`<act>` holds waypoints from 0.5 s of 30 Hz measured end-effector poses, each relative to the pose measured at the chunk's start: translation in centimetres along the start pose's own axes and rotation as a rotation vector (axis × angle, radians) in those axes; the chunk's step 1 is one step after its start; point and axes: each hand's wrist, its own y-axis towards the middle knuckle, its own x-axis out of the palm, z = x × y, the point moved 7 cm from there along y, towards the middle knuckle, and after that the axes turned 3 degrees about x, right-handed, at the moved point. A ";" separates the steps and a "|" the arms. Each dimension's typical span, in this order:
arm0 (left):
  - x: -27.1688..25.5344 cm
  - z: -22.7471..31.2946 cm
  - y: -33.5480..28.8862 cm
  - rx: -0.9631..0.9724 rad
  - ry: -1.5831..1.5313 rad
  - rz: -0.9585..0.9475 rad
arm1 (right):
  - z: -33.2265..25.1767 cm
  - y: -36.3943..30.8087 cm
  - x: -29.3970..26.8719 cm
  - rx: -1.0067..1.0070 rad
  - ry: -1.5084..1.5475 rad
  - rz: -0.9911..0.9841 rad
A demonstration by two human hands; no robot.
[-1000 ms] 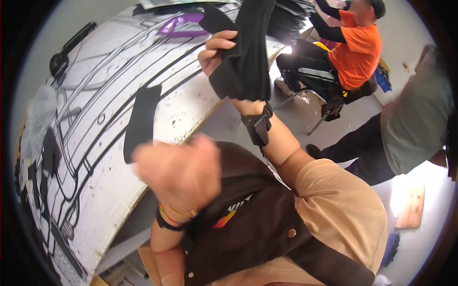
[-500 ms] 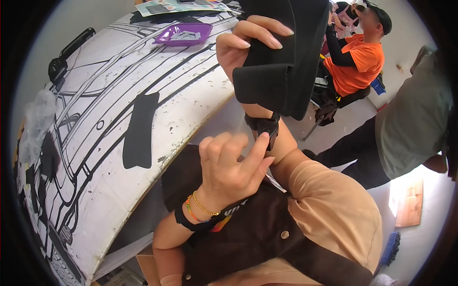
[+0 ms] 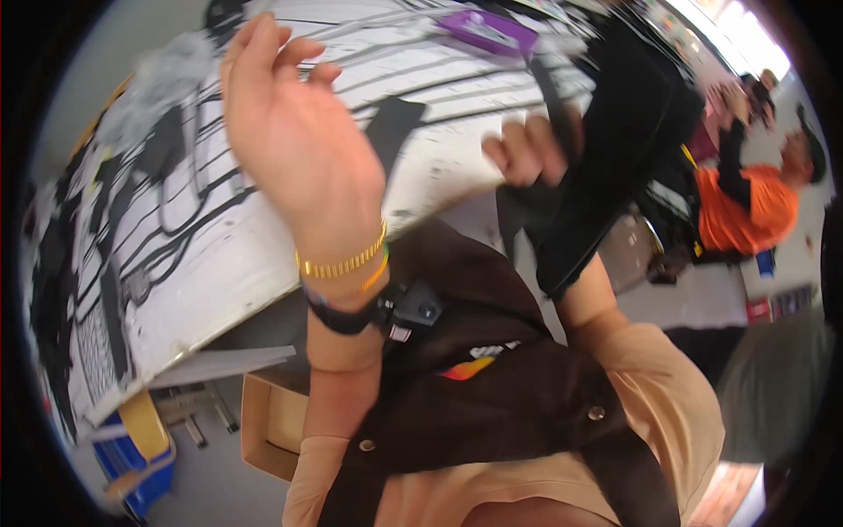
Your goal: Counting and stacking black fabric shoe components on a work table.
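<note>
Left hand (image 3: 303,149), raised over the white table (image 3: 219,285), is loosely open, fingers slightly bent, empty. Right hand (image 3: 536,147), blurred, has its fingers curled around black cloth (image 3: 637,114), which is held up beside the table's edge. A black strip (image 3: 397,123) lies on the table, between the hands. A purple tray (image 3: 516,41) sits beyond it.

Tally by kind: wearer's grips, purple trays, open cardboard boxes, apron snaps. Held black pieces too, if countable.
Wearer's grips: 2 (left grip, right grip)
Purple tray: 1
Open cardboard box: 1
Apron snaps: 2
Total: 6
Black material at the right grip: too blurred to count, left out.
</note>
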 end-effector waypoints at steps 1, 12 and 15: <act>-1.0 -0.7 2.0 -0.058 -0.010 0.075 | 1.4 -1.1 0.4 0.142 -0.264 -0.186; -2.9 -1.1 5.7 -0.053 0.055 0.219 | 3.4 -1.8 4.6 0.369 -0.618 -0.283; -2.5 -0.3 5.1 -0.004 0.056 0.179 | 3.2 -2.5 3.7 0.405 -0.671 -0.226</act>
